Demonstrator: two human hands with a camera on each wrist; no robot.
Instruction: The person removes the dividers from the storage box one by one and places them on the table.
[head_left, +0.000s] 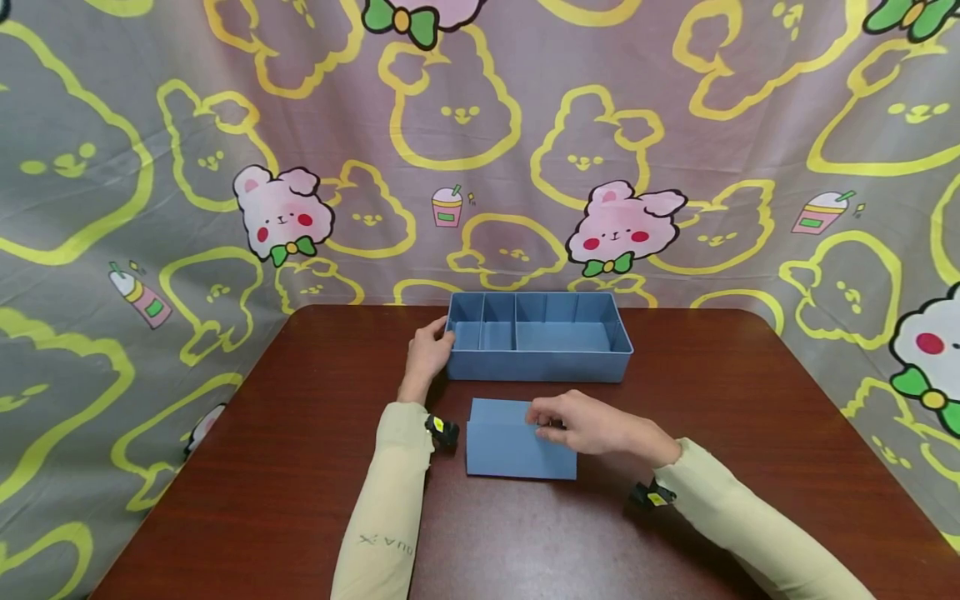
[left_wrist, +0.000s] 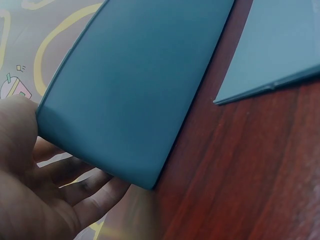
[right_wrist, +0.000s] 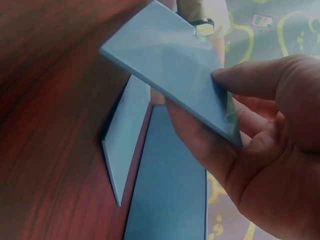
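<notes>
A blue divided box stands at the back of the table. My left hand grips its left end, thumb up at the rim and fingers along the outer end wall. In front of the box, my right hand pinches a thin blue divider panel near one short end, thumb on its face. A second blue panel lies beyond it on the table, apart from the box. From the head view, the two panels overlap just left of the right hand.
The brown table reaches back to a patterned curtain. Two upright partitions split the box into three compartments, narrow ones at left and a wide one at right. A small black camera is strapped on each wrist.
</notes>
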